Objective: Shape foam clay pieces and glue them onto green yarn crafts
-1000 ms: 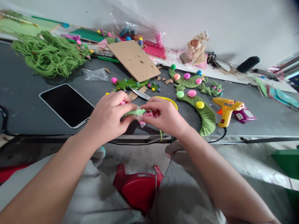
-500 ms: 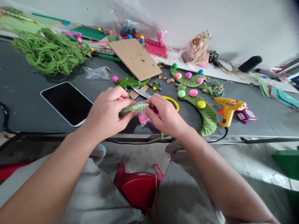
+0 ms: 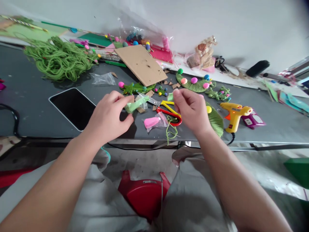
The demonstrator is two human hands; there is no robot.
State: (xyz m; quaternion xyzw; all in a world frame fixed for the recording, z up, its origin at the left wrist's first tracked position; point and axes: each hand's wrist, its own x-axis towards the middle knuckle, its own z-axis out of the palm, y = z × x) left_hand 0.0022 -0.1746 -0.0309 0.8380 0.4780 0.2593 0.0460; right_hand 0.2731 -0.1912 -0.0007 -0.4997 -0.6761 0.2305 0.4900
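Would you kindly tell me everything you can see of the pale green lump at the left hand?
The pale green lump is elongated, looks like soft clay and seems partly wrapped in clear, crinkled plastic. The left hand holds its lower end; the other end slants up toward the right hand. The plastic overlaps the scissors in this view.

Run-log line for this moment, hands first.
left hand: green lump with plastic | right hand: green bit | table: scissors, pink lump
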